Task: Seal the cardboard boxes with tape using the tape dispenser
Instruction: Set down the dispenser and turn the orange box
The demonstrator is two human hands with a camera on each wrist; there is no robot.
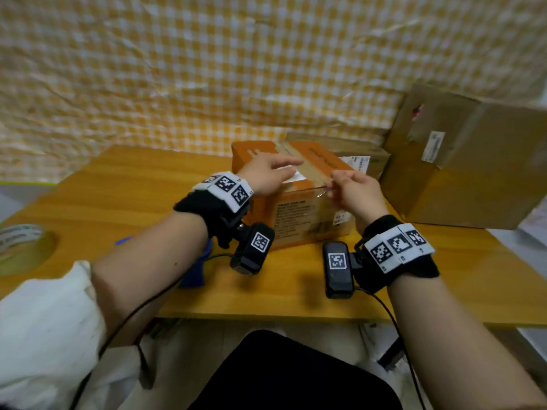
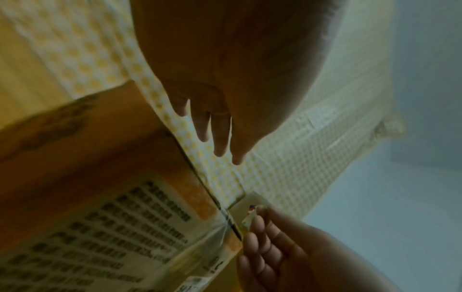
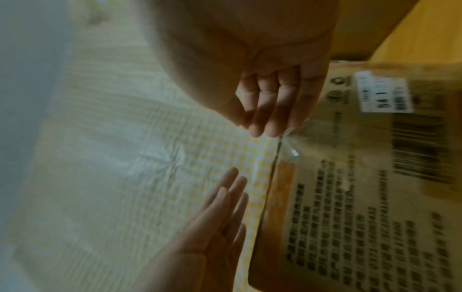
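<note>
An orange printed cardboard box [image 1: 299, 214] stands mid-table, with a strip of clear tape [image 2: 246, 205] over its near top edge. My left hand [image 1: 270, 173] is spread with straight fingers over the box top; whether it touches is unclear. In the left wrist view its fingers [image 2: 220, 142] point past the box edge. My right hand [image 1: 350, 187] is at the box's near right top edge, thumb and fingertips pinching the tape end [image 3: 287, 136]. A blue dispenser handle [image 1: 195, 270] lies on the table, partly hidden under my left forearm.
A large brown box [image 1: 467, 164] leans at the right, and a flatter brown box [image 1: 352, 149] sits behind the orange one. A tape roll [image 1: 17, 241] lies at the wooden table's [image 1: 142, 184] left edge. A yellow checked cloth [image 1: 207, 69] hangs behind.
</note>
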